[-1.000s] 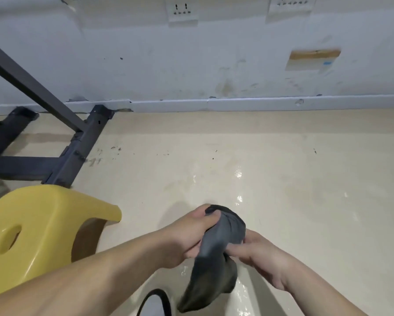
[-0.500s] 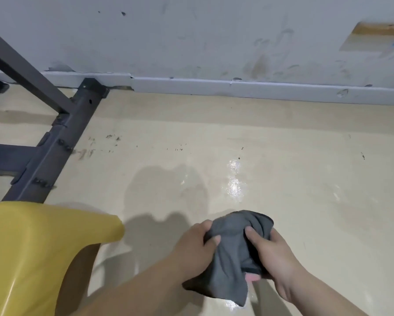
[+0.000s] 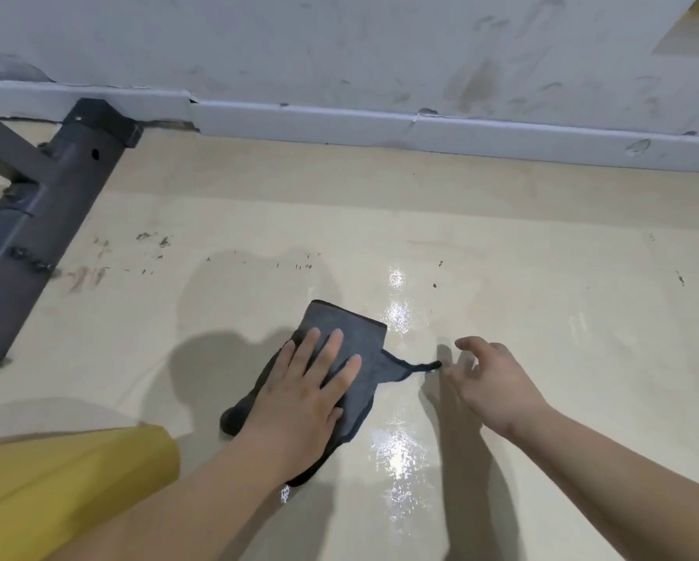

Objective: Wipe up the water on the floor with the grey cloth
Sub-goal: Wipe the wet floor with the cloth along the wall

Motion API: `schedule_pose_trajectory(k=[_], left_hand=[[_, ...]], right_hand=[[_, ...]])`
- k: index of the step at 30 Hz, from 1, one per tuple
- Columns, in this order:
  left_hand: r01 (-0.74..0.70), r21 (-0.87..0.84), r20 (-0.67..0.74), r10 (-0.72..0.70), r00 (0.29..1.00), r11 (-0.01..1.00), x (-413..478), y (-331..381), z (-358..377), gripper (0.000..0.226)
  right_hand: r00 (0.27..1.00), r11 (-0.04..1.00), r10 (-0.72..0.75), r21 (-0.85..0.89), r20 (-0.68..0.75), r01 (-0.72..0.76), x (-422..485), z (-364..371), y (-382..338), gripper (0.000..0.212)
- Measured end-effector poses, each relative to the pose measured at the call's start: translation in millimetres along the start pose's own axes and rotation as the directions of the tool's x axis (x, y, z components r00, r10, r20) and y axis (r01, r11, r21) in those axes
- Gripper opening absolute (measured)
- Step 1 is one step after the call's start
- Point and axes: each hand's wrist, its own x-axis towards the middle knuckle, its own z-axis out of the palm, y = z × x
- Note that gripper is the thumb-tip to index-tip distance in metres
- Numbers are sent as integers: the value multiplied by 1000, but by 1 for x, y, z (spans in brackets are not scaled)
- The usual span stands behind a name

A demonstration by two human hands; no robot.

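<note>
Cloth (image 3: 358,350) lies flat under the spread left hand (image 3: 303,398); right hand (image 3: 489,378) pinches its corner.

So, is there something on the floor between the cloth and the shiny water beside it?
Nothing visible. The cloth lies flat under the left hand, and the water begins right at its right edge. The right hand is at the cloth's corner.
</note>
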Motion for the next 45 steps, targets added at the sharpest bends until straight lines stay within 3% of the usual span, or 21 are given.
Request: schedule_pose_trajectory(k=[3, 7, 11, 17, 20, 22, 24, 26, 28, 30, 32, 34, 35, 36, 38, 40, 41, 45], left_hand=[[-82, 35, 124, 77, 989, 996, 8, 7, 21, 67], [-53, -88, 108, 62, 992, 995, 11, 17, 28, 63], [-96, -78, 122, 105, 987, 992, 52, -11, 10, 62], [218, -38, 30, -217, 976, 975, 156, -14, -6, 61], [256, -85, -34, -259, 965, 963, 172, 31, -5, 65], [126, -77, -90, -133, 987, 989, 162, 71, 2, 66], [-101, -4, -79, 100, 992, 995, 144, 102, 14, 65], [-312, -38, -91, 308, 947, 949, 133, 102, 20, 60], [-422, -74, -140, 410, 901, 903, 134, 73, 19, 57], [-316, -22, -90, 313, 945, 948, 136, 36, 15, 60], [48, -57, -42, -50, 998, 997, 128, 14, 12, 62], [305, -123, -53, -313, 948, 944, 107, 17, 15, 62], [332, -136, -48, -340, 939, 934, 93, 27, 19, 63], [297, -150, -48, -307, 951, 943, 78, 38, 23, 64], [98, -128, -31, -103, 994, 987, 50, 55, 33, 66], [-112, -80, 36, 115, 993, 991, 35, 51, 34, 68], [-179, -78, 62, 184, 981, 981, 35, 42, 31, 69], [-226, -100, 102, 236, 966, 969, 58, 6, 13, 66]], right_hand=[[1000, 994, 30, -109, -5, -31, 10, -4, 16, 64], [991, 953, 112, -289, 66, -88, 31, -18, 20, 96], [971, 928, 229, -315, 68, -197, 49, -20, 20, 107], [968, 896, 251, -382, 7, -229, 60, -4, 22, 131], [960, 898, 278, -360, 14, -255, 61, -4, 23, 134], [958, 895, 285, -362, 16, -260, 63, -3, 24, 132], [959, 895, 283, -368, 28, -253, 64, -3, 25, 111], [957, 886, 291, -384, 19, -261, 62, -3, 25, 77], [961, 888, 276, -388, 20, -247, 60, -3, 27, 78], [969, 894, 247, -391, 23, -218, 61, -3, 27, 105], [966, 878, 256, -425, 30, -219, 61, -7, 22, 127], [954, 848, 294, -475, 49, -237, 60, -9, 14, 133], [950, 829, 307, -505, 55, -239, 59, -11, 8, 133], [949, 813, 307, -536, 68, -225, 59, -15, 2, 129], [955, 803, 275, -573, 112, -164, 61, -31, -11, 107], [964, 792, 243, -596, 111, -131, 69, -48, -25, 85], [969, 789, 227, -601, 99, -124, 73, -53, -32, 84], [981, 828, 173, -552, 91, -95, 88, -46, -32, 129]])
